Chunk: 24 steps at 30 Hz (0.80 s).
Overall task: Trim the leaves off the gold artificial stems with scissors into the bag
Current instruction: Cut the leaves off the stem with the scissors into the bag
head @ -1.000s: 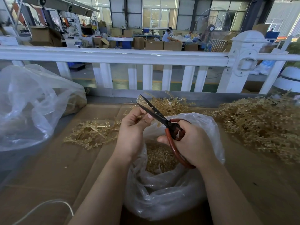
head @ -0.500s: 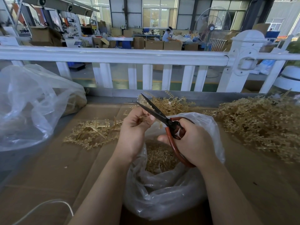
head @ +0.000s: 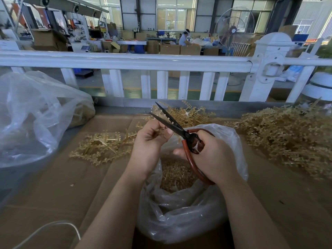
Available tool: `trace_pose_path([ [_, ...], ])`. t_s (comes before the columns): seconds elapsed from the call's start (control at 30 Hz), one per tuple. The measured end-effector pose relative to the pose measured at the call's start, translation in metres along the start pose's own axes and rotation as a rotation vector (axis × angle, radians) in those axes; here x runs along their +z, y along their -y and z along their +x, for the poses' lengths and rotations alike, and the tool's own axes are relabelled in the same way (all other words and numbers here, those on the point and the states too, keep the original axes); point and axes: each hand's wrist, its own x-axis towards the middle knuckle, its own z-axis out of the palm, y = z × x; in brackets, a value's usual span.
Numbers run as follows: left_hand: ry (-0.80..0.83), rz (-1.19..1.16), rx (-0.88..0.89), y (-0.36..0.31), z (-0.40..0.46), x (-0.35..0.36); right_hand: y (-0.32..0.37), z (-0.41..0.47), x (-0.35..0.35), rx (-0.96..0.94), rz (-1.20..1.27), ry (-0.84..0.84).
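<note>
Our left hand [head: 150, 141] pinched a thin gold stem [head: 158, 131] above the open bag [head: 179, 209]. Our right hand [head: 212, 155] gripped the scissors [head: 177, 127], blades apart. We thought the stem looked light and bendy, best held near its end.

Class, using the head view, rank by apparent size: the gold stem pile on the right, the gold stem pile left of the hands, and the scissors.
1. Right gold stem pile, clearly largest.
2. and 3. Left gold stem pile and scissors: they look similar in extent; the scissors are held nearer the camera, so unranked.
</note>
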Motion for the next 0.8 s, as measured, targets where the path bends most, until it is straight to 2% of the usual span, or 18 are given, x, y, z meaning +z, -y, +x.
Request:
trace_pose_path([
  [0.27,0.017,-0.056,-0.044,-0.0046,-0.0024,0.0008,-0.0019,-0.0003,0.0008,0.000,0.028,0.004],
  [0.4,-0.046,-0.069,-0.078,-0.0027,-0.0012,-0.0015,-0.0024,-0.0004,0.0014,0.013,0.027,0.024],
  [0.57,-0.090,-0.135,-0.039,-0.0030,-0.0003,-0.0018,-0.0008,-0.0004,-0.0004,0.017,0.025,0.039],
  [0.8,-0.103,-0.107,0.001,-0.0032,0.0002,-0.0063,0.0013,-0.0010,-0.0023,0.018,0.019,0.038],
])
